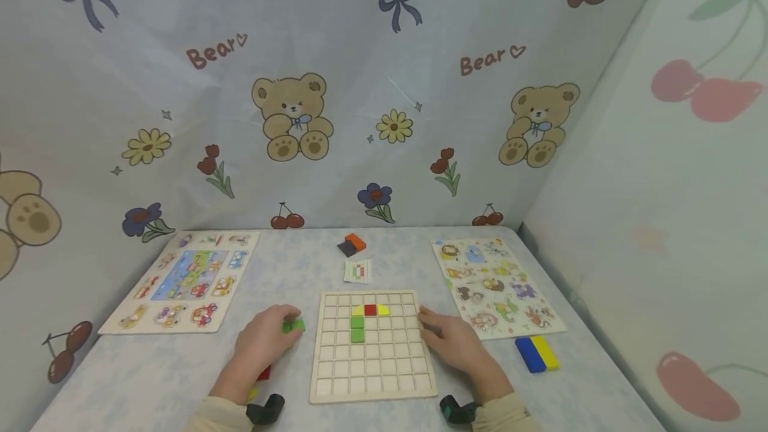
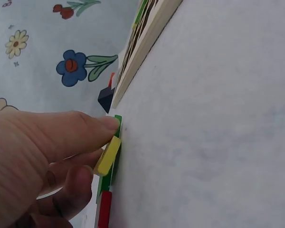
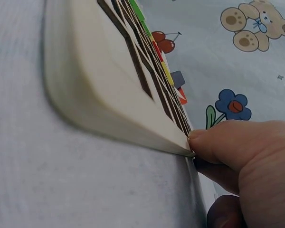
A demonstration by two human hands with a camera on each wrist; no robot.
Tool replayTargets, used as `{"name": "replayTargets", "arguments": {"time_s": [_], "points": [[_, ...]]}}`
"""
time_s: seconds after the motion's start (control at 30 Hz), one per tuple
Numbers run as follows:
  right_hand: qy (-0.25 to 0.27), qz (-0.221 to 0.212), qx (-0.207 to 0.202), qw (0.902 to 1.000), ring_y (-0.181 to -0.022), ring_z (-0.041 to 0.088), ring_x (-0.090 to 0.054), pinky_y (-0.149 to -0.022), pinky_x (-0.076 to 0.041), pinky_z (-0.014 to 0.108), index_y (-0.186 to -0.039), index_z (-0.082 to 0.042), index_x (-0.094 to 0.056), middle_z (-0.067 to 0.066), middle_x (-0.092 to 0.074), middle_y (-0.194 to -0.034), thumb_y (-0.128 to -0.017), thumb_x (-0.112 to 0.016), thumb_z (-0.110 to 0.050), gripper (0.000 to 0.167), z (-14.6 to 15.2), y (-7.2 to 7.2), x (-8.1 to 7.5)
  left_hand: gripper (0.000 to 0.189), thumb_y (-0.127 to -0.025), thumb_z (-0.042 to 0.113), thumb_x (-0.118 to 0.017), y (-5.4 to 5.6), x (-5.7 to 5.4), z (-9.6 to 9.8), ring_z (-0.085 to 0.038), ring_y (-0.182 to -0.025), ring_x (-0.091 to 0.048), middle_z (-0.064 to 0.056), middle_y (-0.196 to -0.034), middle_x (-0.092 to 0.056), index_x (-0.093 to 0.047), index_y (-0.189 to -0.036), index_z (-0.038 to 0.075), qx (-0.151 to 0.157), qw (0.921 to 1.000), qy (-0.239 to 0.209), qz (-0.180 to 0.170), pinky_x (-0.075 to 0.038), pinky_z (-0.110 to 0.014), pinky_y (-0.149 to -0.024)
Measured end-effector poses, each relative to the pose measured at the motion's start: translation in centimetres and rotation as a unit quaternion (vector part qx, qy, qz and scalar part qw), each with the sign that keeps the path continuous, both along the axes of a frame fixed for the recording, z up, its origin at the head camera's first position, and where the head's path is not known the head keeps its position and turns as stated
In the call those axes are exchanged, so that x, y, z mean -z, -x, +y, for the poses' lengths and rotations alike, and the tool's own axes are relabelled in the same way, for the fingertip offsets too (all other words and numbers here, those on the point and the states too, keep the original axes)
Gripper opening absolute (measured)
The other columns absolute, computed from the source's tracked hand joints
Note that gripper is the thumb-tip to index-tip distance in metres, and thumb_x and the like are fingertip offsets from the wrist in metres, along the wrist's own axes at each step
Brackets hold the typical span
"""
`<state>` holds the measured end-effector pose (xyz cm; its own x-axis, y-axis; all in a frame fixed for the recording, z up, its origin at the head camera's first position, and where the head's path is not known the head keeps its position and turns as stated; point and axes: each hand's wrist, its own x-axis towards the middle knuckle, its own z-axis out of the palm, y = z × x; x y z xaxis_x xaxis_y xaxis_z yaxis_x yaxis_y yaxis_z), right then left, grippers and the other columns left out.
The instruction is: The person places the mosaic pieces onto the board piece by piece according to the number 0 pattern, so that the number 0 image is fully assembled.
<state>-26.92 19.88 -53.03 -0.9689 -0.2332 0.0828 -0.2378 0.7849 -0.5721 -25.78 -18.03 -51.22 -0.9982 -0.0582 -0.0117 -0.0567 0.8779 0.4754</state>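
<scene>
A square wooden grid board (image 1: pixel 375 389) lies in the middle of the table. Two green tiles (image 1: pixel 357 329), a red tile (image 1: pixel 370 310) and yellow pieces (image 1: pixel 383 311) sit in its cells. Left of the board, my left hand (image 1: pixel 264 339) pinches a green tile (image 1: pixel 298 325) between thumb and fingers. Below that hand, the left wrist view shows a yellow piece (image 2: pixel 108 156) and a red piece (image 2: pixel 104 209), partly hidden by the hand in the head view. My right hand (image 1: pixel 455 341) grips the board's right edge, the thumb (image 3: pixel 213 142) on its rim.
A small pattern card (image 1: pixel 358 271) lies behind the board, with orange (image 1: pixel 356 241) and dark (image 1: pixel 347 249) blocks beyond it. Picture puzzle boards lie at left (image 1: pixel 126 312) and right (image 1: pixel 510 322). Blue (image 1: pixel 531 355) and yellow (image 1: pixel 545 353) blocks stand at the right front.
</scene>
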Motion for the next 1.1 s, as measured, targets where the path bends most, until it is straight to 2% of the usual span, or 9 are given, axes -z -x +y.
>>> {"name": "replayTargets", "arguments": {"time_s": [0.27, 0.53, 0.73, 0.87, 1.0, 1.1], "points": [[0.012, 0.008, -0.001, 0.9999, -0.139, 0.030, -0.054, -0.112, -0.043, 0.053, -0.138, -0.011, -0.066, -0.002, -0.058, -0.149, -0.099, -0.067, -0.026, 0.042, 0.0, -0.3, 0.1, 0.037, -0.086, 0.021, -0.082, 0.1, 0.3, 0.3, -0.028, -0.106, -0.069, -0.005, -0.115, -0.074, -0.074, -0.121, 0.014, 0.006, 0.9996, -0.001, 0.028, -0.055, -0.052, -0.086], [0.014, 0.008, -0.007, 0.9998, -0.139, 0.030, -0.054, -0.112, -0.043, 0.053, -0.138, -0.011, -0.066, -0.001, -0.057, -0.150, -0.099, -0.066, -0.026, 0.042, 0.0, -0.3, 0.1, 0.037, -0.085, 0.022, -0.082, 0.0, 0.2, 0.6, -0.026, -0.101, -0.070, -0.004, -0.113, -0.075, -0.074, -0.121, 0.014, 0.009, 0.9993, 0.014, 0.033, -0.055, -0.050, -0.082], [0.008, 0.012, -0.002, 0.9999, -0.139, 0.030, -0.054, -0.112, -0.043, 0.052, -0.138, -0.013, -0.066, -0.002, -0.057, -0.150, -0.099, -0.067, -0.027, 0.042, 0.1, -0.1, 0.1, 0.038, -0.085, 0.024, -0.083, 0.2, 0.5, 0.3, -0.025, -0.100, -0.070, -0.003, -0.112, -0.075, -0.075, -0.121, 0.014, 0.014, 0.9988, 0.021, 0.043, -0.056, -0.048, -0.081], [0.007, 0.007, 0.000, 1.0000, -0.139, 0.030, -0.054, -0.112, -0.043, 0.052, -0.138, -0.013, -0.066, -0.002, -0.057, -0.150, -0.099, -0.067, -0.027, 0.042, 0.0, -0.1, 0.1, 0.037, -0.086, 0.027, -0.084, 0.1, 0.4, 0.9, -0.025, -0.104, -0.070, -0.001, -0.111, -0.075, -0.075, -0.120, 0.017, 0.022, 0.9981, 0.019, 0.055, -0.056, -0.049, -0.083], [0.007, 0.005, 0.002, 1.0000, -0.139, 0.029, -0.054, -0.112, -0.043, 0.052, -0.138, -0.014, -0.066, -0.003, -0.057, -0.150, -0.099, -0.067, -0.027, 0.042, -0.1, -0.2, 0.1, 0.034, -0.086, 0.033, -0.084, -0.6, 0.3, 2.6, -0.021, -0.107, -0.070, 0.008, -0.109, -0.074, -0.076, -0.117, 0.024, 0.050, 0.9963, -0.011, 0.068, -0.055, -0.047, -0.087], [0.004, 0.007, -0.002, 1.0000, -0.139, 0.029, -0.054, -0.112, -0.043, 0.052, -0.138, -0.014, -0.066, -0.003, -0.057, -0.150, -0.099, -0.067, -0.028, 0.042, 0.0, -0.2, 0.1, 0.027, -0.086, 0.034, -0.083, -1.4, 0.2, 4.2, -0.017, -0.103, -0.070, 0.013, -0.106, -0.073, -0.077, -0.111, 0.028, 0.107, 0.9913, -0.040, 0.066, -0.056, -0.042, -0.081]]}}
